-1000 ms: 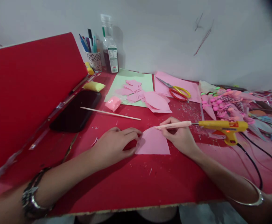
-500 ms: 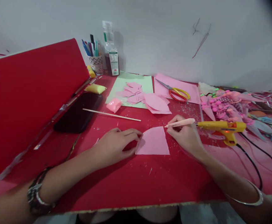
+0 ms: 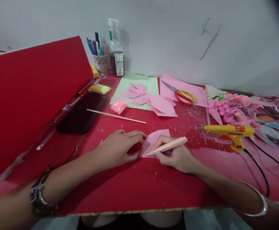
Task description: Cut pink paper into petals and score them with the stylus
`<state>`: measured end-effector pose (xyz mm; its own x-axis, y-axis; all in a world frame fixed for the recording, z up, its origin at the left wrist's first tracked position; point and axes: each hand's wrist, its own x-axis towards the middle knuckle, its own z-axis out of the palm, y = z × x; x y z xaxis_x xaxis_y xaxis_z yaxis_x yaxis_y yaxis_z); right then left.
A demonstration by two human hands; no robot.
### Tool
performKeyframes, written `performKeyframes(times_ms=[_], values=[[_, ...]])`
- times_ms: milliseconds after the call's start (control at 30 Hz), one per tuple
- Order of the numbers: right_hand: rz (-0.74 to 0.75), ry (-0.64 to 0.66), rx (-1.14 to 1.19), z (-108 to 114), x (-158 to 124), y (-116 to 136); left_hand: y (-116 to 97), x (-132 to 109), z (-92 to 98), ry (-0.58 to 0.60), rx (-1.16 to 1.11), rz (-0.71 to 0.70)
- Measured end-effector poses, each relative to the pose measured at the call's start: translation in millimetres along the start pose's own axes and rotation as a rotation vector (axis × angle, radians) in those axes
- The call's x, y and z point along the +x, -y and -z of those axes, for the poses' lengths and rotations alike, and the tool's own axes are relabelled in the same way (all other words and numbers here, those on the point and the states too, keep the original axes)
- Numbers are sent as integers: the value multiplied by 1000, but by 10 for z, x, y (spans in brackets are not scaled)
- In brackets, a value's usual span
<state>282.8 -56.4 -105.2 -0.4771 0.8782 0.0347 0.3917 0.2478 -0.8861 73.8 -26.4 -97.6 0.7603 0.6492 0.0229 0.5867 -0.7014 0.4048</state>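
Note:
A piece of pink paper (image 3: pixel 156 138) with a curved upper left edge lies flat on the red tabletop in front of me. My left hand (image 3: pixel 123 145) holds it down at its left edge, fingers bent and thumb near the lower corner. In my right hand (image 3: pixel 176 156) is a peach-coloured marker (image 3: pixel 169 146), gripped between thumb and fingers and slanted. Its tip meets the paper near the lower left corner, or hovers just over it; I cannot tell which. The right hand hides the paper's lower right part.
Beyond my hands lie a thin wooden stick (image 3: pixel 116 116), pink paper cutouts (image 3: pixel 163 105) and scissors (image 3: pixel 183 95). A yellow glue gun (image 3: pixel 232 130), its light lit, rests on the right with its cord. A dark phone (image 3: pixel 81 113), bottle (image 3: pixel 116 52) and pen cup (image 3: pixel 99 64) stand or lie left.
My right hand has moved left and down with the marker, from the paper's upper right corner to its lower left. My left hand stays at the left edge.

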Motion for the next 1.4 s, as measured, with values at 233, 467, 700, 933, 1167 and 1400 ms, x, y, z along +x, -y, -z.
performKeyframes(times_ms=[233, 467, 700, 933, 1167, 1400], values=[[4, 28, -18, -8, -13, 8, 10, -10, -23, -28, -4, -5], [15, -34, -53, -11, -7, 4, -6, -4, -8, -6, 7, 10], [1, -221, -113, 81, 43, -73, 8, -8, -23, -23, 49, -5], [-17, -334, -154, 159, 61, -131, -25, -34, -15, -24, 266, -59], [-25, -433, -215, 277, 106, -209, -59, -29, -5, -13, 367, -78], [-36, -553, -380, 366, 104, -220, -63, -42, -25, -29, 389, -87]])
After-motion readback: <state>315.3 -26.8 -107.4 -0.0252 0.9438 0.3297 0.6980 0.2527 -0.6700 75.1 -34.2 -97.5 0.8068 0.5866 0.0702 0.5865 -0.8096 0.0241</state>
